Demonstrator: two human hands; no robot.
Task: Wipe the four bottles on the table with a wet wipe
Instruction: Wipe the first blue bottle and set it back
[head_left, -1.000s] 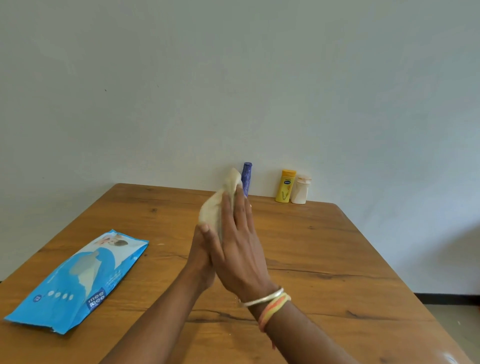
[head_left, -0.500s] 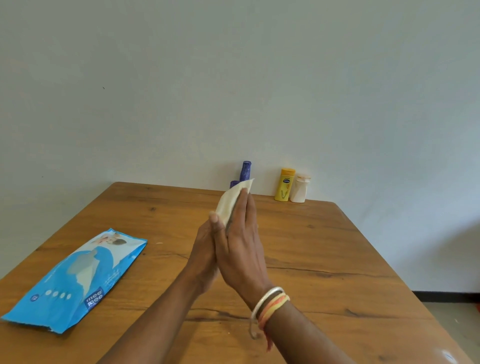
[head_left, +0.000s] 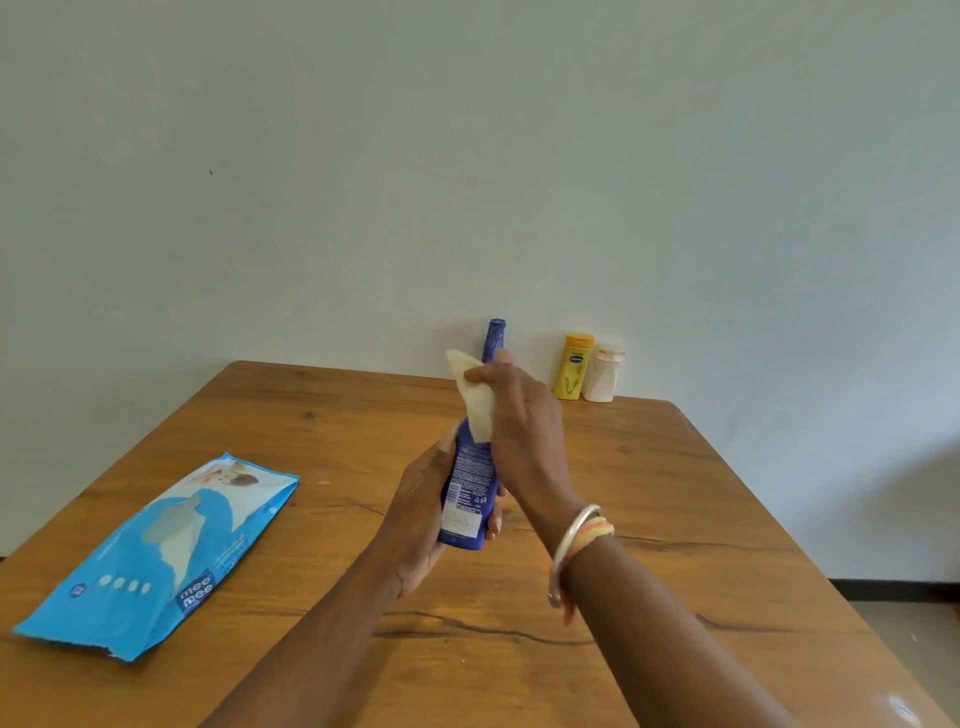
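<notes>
My left hand (head_left: 421, 514) curls round the lower body of a dark blue bottle (head_left: 467, 488), held above the wooden table (head_left: 675, 519), while my right hand (head_left: 524, 431) pinches a folded wet wipe (head_left: 475, 400) against its upper part. A yellow bottle (head_left: 571, 366) and a white bottle (head_left: 602, 374) stand at the far edge.

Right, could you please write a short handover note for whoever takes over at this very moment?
Left hand: grips the lower body of the dark blue plastic bottle, held above the wooden table.
Right hand: fingers pinch the folded white wet wipe against that bottle's upper part.
By the wall: yellow plastic bottle, white plastic bottle, and a blue cap that looks like another bottle standing behind the right hand.
Light blue wipe pack lies on the table's left.
Done: wipe out, held bottle being wiped. Left: finish it; whether the others are wiped cannot be told.
</notes>
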